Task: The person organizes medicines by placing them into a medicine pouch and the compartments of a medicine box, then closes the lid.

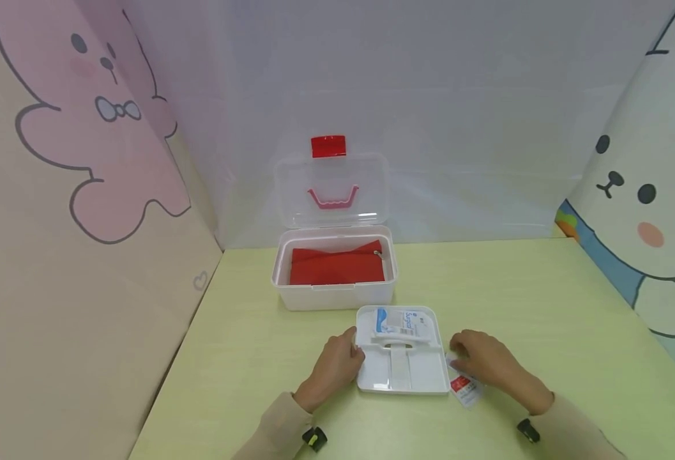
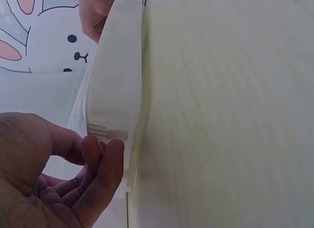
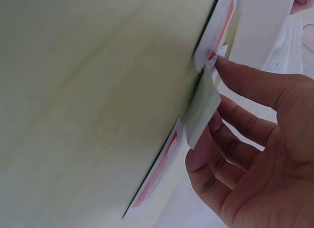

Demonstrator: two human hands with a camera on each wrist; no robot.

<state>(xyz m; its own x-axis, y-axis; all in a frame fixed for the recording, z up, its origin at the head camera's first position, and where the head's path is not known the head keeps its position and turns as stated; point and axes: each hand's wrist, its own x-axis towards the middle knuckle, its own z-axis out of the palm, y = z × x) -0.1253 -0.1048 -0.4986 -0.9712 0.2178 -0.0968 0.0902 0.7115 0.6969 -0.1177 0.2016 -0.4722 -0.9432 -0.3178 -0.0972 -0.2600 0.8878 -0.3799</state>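
A shallow white tray [image 1: 374, 369] lies on the table, divided by a raised middle with a handle slot. In its far part is a white and blue packet [image 1: 403, 324] marked "Surgical". My left hand [image 1: 333, 364] grips the tray's left edge between thumb and fingers. To the right of the tray, my right hand [image 1: 489, 361] pinches a small flat white packet [image 3: 203, 110], seen edge-on in the right wrist view. Flat small packets with red print [image 1: 465, 386] lie under and beside that hand. The right fingertips are partly hidden in the head view.
Behind the tray stands a white box [image 1: 333, 295] holding a red zip pouch [image 1: 337, 266]. Its clear lid [image 1: 291, 191], with a pink handle and red latch, is raised against the pale back wall. Cartoon-printed panels flank the table [image 1: 245, 358].
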